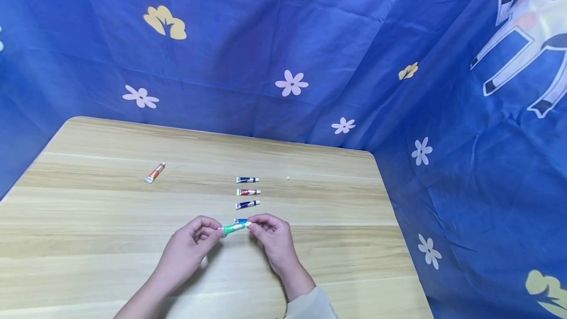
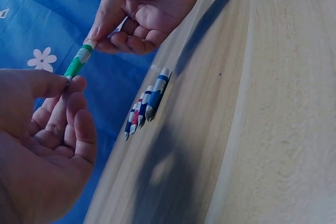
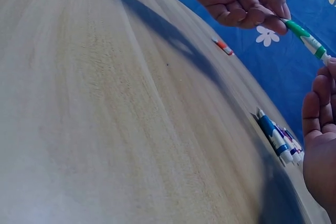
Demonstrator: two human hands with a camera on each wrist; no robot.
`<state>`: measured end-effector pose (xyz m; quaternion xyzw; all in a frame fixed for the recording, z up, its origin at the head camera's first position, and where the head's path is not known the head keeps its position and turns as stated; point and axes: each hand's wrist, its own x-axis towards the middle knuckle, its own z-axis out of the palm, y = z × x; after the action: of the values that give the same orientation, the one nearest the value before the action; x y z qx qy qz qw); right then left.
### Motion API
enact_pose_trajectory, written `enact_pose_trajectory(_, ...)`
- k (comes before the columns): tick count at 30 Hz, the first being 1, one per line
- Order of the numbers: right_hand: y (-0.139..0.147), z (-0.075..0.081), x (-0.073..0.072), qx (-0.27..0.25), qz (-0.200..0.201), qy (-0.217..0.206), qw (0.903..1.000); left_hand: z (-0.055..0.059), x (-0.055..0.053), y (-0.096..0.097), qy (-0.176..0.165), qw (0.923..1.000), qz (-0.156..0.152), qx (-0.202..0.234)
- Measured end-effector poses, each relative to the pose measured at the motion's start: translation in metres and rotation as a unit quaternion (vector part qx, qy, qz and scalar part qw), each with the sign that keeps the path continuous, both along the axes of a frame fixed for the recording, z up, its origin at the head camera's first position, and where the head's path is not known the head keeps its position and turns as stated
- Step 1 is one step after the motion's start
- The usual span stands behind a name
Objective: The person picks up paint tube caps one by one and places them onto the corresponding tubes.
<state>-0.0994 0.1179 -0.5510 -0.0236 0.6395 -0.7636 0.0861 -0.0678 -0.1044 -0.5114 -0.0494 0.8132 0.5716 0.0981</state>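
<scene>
A green paint tube (image 1: 234,228) with a white cap is held level above the table between both hands. My left hand (image 1: 189,246) pinches its flat crimped end between thumb and forefinger. At the other end, the thumb and forefinger of my right hand (image 1: 275,244) pinch the white cap, which the fingertips mostly cover. Just behind the green tube lies a blue paint tube (image 2: 157,95), partly hidden in the head view. Beyond it, a dark blue tube (image 1: 247,205), a red tube (image 1: 248,192) and another dark blue tube (image 1: 247,179) form a column.
An orange-red paint tube (image 1: 155,172) lies apart at the left of the wooden table (image 1: 110,220). A tiny white piece (image 1: 288,177), too small to make out, sits right of the column. Blue patterned cloth (image 1: 248,63) hangs behind and beside the table.
</scene>
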Motion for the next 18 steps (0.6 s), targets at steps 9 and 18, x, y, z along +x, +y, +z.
enact_pose_trajectory(9,-0.0027,-0.0001,0.0017,0.019,-0.006,0.009,0.9998,-0.0045,0.0004,-0.0020,-0.002,1.0000,-0.003,-0.004)
enact_pose_trajectory(18,-0.0051,-0.0022,0.0036,0.050,-0.002,0.013,0.9987,-0.0049,0.0013,-0.0035,-0.001,0.9999,-0.004,-0.014)
